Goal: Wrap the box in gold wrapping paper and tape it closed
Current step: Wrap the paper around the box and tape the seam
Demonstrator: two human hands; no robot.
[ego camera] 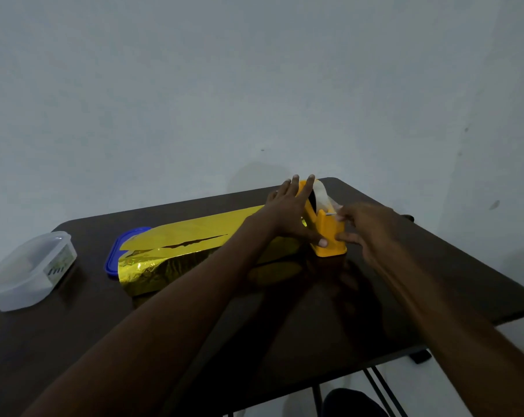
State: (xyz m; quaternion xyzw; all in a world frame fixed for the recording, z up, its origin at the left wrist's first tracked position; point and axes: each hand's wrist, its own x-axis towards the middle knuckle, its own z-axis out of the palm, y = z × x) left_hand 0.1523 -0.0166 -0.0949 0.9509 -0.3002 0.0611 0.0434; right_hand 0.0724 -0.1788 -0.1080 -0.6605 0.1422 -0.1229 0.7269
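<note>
We reached across a dark table [284, 341] with both arms toward a yellow tape dispenser [330, 233] that stood at the far side. Our left hand [287, 215] lay against the dispenser's left flank, fingers straight and spread, thumb pressed low on its base. Our right hand [363, 227] was blurred; its fingertips appeared to pinch the free end of the tape [324, 197] at the cutter, though we could not make out the grip sharply. The box in gold wrapping paper [176, 254] lay just left of the dispenser, its top seam gaping along a dark slit. Our left forearm hid its right end, so we could not tell whether it touched the dispenser. A blue lid [119, 251] showed only as an edge from under the paper's left end. A clear plastic container [29, 269] sat well apart at the left, its label too dim to read.
</note>
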